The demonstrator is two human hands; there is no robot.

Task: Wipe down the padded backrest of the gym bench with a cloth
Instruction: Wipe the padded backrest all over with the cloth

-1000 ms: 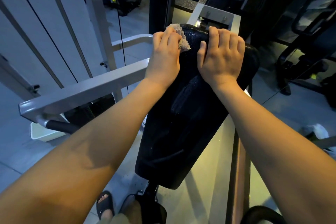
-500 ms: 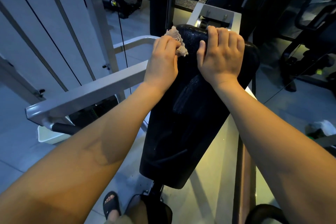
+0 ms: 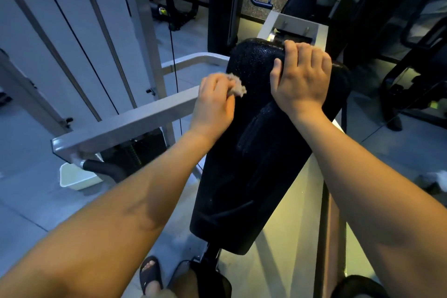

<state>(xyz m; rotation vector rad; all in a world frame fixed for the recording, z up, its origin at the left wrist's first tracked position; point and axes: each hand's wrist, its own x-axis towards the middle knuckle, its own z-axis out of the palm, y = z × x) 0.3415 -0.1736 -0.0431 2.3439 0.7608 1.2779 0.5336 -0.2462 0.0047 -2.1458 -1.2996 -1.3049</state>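
The black padded backrest (image 3: 256, 157) runs from the upper middle down to the lower middle of the view, its surface speckled and shiny. My left hand (image 3: 214, 101) holds a small crumpled beige cloth (image 3: 236, 86) against the backrest's left edge, a little below its top. My right hand (image 3: 300, 77) lies over the top end of the backrest, its fingers curled over the far rim and its thumb on the pad's face.
A grey metal arm (image 3: 125, 126) with a black grip juts out left of the backrest. A white tub (image 3: 75, 176) sits on the floor beneath it. Cables and the machine frame stand at left. My sandalled foot (image 3: 150, 273) shows below. Dark gym machines fill the right.
My left hand has slid the cloth down and leftward from the top of the backrest to its left edge. My right hand has stayed on the top rim.
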